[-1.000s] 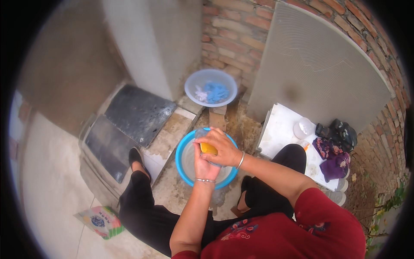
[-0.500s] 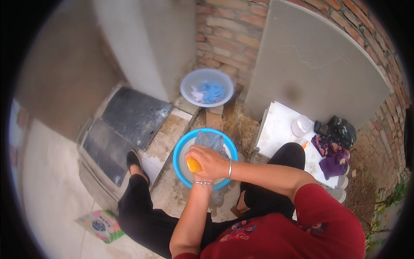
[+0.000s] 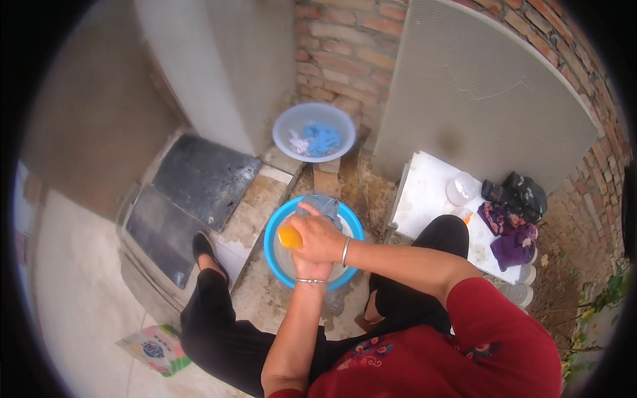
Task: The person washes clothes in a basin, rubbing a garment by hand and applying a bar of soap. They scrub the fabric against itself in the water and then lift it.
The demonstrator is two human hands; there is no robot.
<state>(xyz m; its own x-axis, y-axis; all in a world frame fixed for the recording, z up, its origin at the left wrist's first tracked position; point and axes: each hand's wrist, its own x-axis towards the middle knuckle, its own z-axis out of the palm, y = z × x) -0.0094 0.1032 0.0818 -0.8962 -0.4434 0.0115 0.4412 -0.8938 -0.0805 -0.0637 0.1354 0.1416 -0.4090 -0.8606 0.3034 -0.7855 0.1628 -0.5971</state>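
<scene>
A blue-rimmed basin (image 3: 271, 255) stands on the ground between my feet, with a grey wet cloth (image 3: 326, 205) rising toward its far rim. Over it, my right hand (image 3: 322, 237) is wrapped round a yellow bar of soap (image 3: 289, 237), its index finger stretched toward the cloth. Below and against it is my left hand (image 3: 310, 268); most of its fingers are covered by the right hand. The cloth comes out on the far side of both hands, bunched in the left one. Whatever lies in the bottom of the basin is mostly hidden by my hands.
Beyond it sits a pale basin (image 3: 282, 127) with blue and white cloths (image 3: 322, 138). At right, a white board (image 3: 423, 186) bears a clear tub (image 3: 462, 190) and dark and purple cloths (image 3: 514, 251). Dark slabs (image 3: 209, 178) and a detergent bag (image 3: 156, 350) lie left.
The right hand has turned slightly, its index finger now extended. The soap has shifted up and a little to the left, with more of it showing. The left hand has moved slightly up.
</scene>
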